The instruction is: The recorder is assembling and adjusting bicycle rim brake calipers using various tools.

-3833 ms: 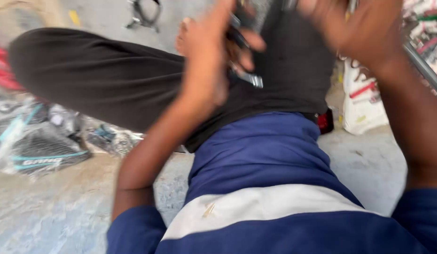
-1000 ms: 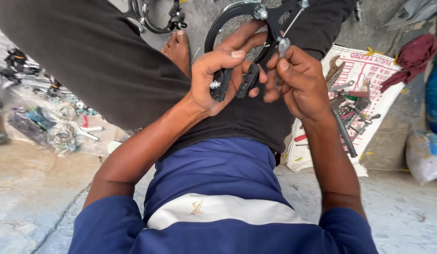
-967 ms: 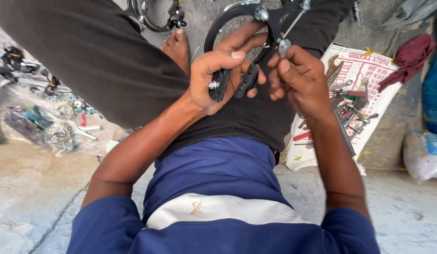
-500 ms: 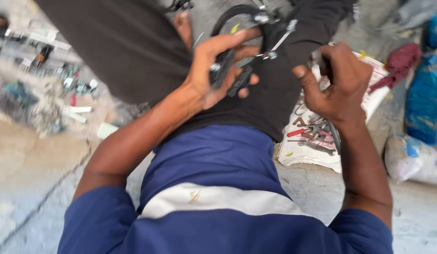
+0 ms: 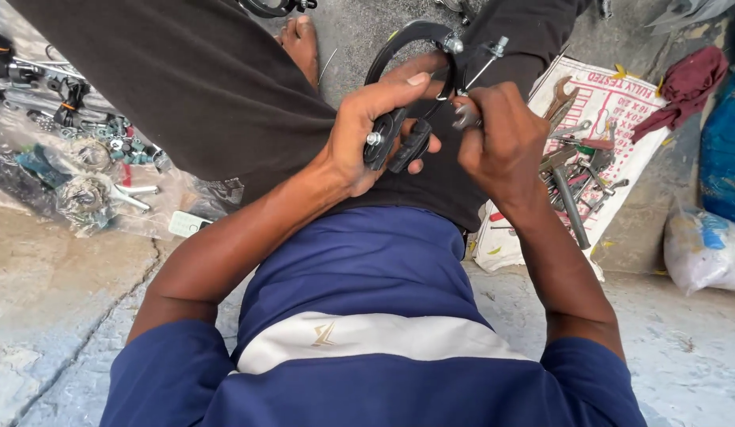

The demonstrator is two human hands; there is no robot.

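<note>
I sit on the ground in dark trousers and a blue shirt. My left hand (image 5: 367, 138) grips a black bicycle brake caliper (image 5: 411, 87) by its lower arms, where the brake pads sit. The caliper's curved arch rises above my fingers, with a silver bolt at its top. My right hand (image 5: 502, 138) is closed on a small metal part at the caliper's right side, just below a thin silver bolt that sticks up and to the right. Both hands are held over my lap.
A printed white sack (image 5: 604, 119) on the right carries several spanners and pliers (image 5: 569, 170). Small bike parts on clear plastic (image 5: 83, 158) lie at the left. A maroon rag (image 5: 687, 79), a blue bag (image 5: 723, 158) and a white bag (image 5: 703, 249) sit at the right. My bare foot (image 5: 300, 43) rests ahead.
Half a second ago my right hand was away from the caliper, over the tool sack; it has come back and closed on the caliper's right side. My left hand kept its grip.
</note>
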